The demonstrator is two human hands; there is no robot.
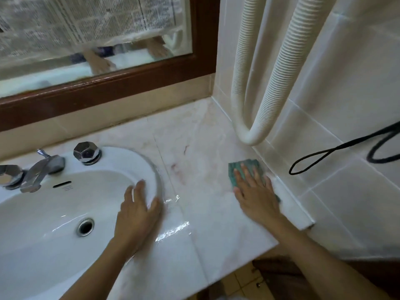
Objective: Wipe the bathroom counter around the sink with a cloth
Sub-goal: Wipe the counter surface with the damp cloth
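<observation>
Mid-task, I judge. The right hand [257, 191] lies flat with fingers spread, pressing the green cloth [242, 169] onto the counter [205, 137] at the right of the frame, beside the tiled wall [324, 169]. The left hand [138, 213] rests open on the sink [121, 154] rim. Wet sheen [173, 231] at lower centre suggests wiping; the reddish marks [179, 169] mid-counter look not yet wiped.

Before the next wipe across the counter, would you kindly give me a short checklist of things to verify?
1. The cloth lies flat on the counter under the right hand: ok.
2. The left hand rests on the sink rim, off the wiping path: ok.
3. The reddish marks between sink and cloth are gone: not ok.
4. The wet streaks beside the sink are dried: not ok.
5. The hose loop hangs clear of the cloth: ok.
6. The cloth is damp enough: cannot tell.
</observation>
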